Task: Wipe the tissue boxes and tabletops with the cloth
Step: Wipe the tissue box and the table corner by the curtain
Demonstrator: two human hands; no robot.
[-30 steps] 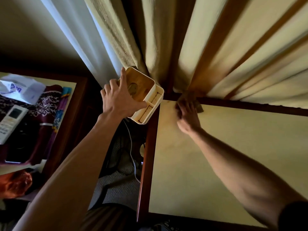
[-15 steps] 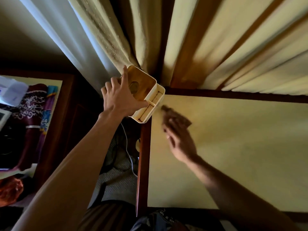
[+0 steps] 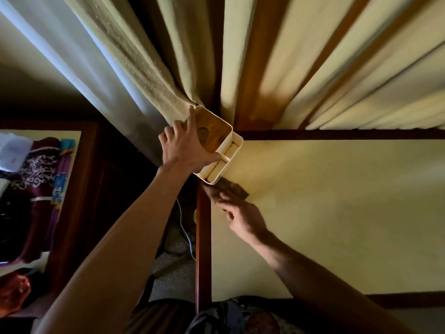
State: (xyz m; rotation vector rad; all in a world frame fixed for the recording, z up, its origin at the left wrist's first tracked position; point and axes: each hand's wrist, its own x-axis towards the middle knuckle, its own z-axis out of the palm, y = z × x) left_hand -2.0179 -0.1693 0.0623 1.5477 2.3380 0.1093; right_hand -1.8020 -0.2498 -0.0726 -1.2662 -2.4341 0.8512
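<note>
While the left hand [image 3: 185,150] is gripping the cream tissue box [image 3: 218,147] with fingers curled over its rim, lifting it off the corner at eleven o'clock, presumably to bare the surface beneath, the right hand [image 3: 240,214] is pressing the dark cloth [image 3: 232,189] with extended fingers onto the tabletop [image 3: 337,213] at the box's five o'clock.

Cream curtains [image 3: 301,56] hang behind; grey carpet [image 3: 173,273] lies below.

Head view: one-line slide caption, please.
Left hand lifts the tissue box off the corner while right hand wipes the tabletop with the cloth.
</note>
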